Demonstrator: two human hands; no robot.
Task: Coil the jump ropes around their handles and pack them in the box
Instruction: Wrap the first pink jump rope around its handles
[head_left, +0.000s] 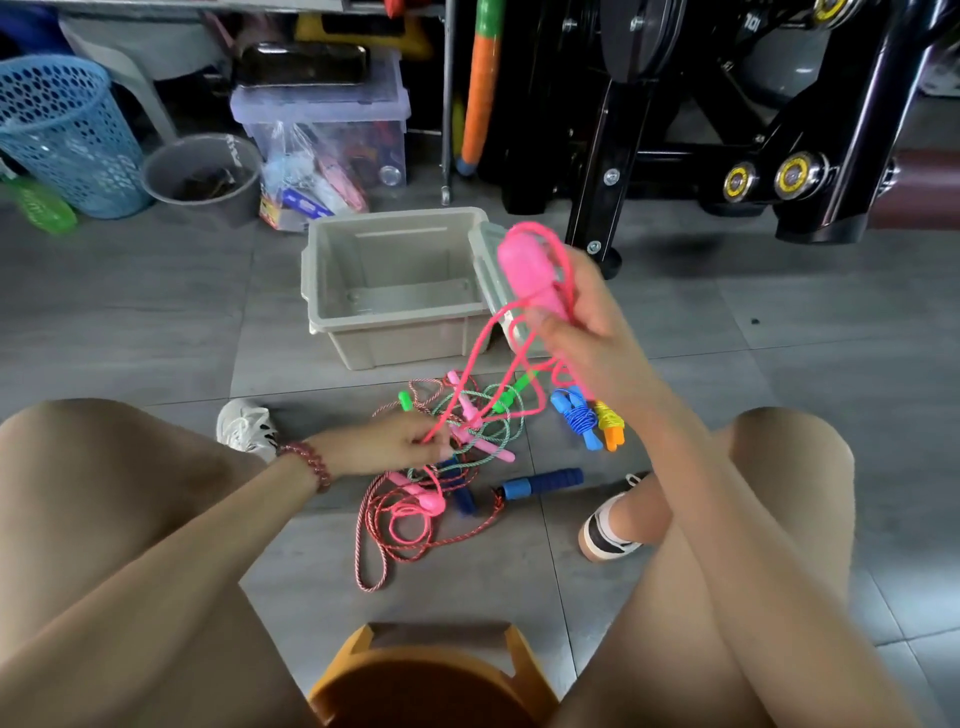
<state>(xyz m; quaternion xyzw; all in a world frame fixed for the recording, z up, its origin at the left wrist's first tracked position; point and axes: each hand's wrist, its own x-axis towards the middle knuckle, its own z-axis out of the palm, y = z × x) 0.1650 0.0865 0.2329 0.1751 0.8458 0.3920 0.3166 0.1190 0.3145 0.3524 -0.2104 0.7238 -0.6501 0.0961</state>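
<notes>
My right hand (587, 322) holds a pink jump-rope handle (527, 273) upright in front of the grey box (332, 312), with a loop of pink rope (480, 348) around it. That rope runs down to my left hand (395, 441), which pinches it low over a tangle of ropes (457, 441) on the floor. The box stands open with nothing in it. A coiled blue rope (576, 415) and a coiled orange-and-yellow one (610, 426) lie to the right of the tangle. A blue foam handle (543, 482) lies nearer me.
The box's lid (483, 260) leans at its right side. Behind stand a grey bucket (208, 176), a blue mesh basket (67, 130), a clear storage tub (322, 119) and black gym equipment (727, 130). An orange stool (426, 675) sits between my knees.
</notes>
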